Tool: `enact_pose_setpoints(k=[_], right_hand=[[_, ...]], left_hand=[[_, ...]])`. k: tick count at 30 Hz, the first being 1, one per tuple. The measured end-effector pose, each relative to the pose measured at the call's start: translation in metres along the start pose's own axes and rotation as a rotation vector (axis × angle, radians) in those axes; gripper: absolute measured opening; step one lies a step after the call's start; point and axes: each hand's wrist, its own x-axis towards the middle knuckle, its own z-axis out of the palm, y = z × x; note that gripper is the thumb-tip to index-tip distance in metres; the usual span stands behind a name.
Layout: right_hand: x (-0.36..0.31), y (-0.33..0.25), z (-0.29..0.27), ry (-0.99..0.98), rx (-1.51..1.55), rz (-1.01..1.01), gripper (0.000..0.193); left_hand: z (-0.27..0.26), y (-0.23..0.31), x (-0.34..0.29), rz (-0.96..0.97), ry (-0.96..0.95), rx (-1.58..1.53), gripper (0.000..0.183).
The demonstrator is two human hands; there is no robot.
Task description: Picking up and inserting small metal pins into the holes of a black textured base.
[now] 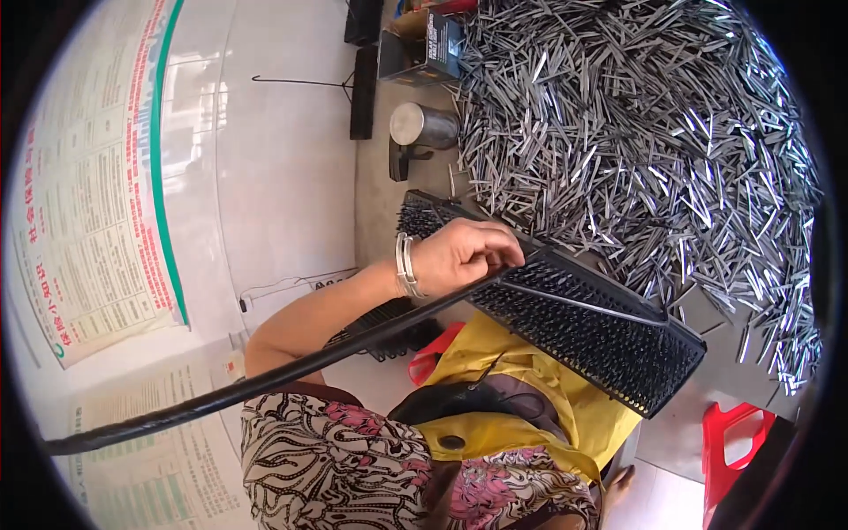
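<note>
My left hand [461, 256], with a pale bangle on its wrist, is closed, fingers curled over the middle of a long black board [592, 327]. Dense rows of short, dark, bristle-like pieces cover the board. It lies tilted above my yellow apron [503, 353]. What the fingertips pinch is too small to make out. A thin grey rod [583, 301] runs across the pieces to the right of the hand. A thick black cable or pole [265, 380] slants from the lower left up to beneath the hand. My right hand does not show.
A huge heap of thin metal strips [636, 132] covers the table beyond the board. Left of it stand a metal cup [424, 125] and an open carton [442, 44]. A red plastic stool [733, 442] is at the lower right. Posters [97, 177] hang on the left wall.
</note>
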Motion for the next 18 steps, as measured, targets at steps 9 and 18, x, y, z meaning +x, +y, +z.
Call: enact_pose_setpoints(k=[9,18], right_hand=[[-0.018,-0.038,-0.016,0.088,-0.108,0.150,0.043],[0.065,-0.188,0.009,0.245,-0.003,-0.274,0.033]], left_hand=[[0.016,0.016,0.015,0.048,-0.181,0.375,0.027],[0.030,0.014,0.009,-0.085,0.068,0.259,0.009]])
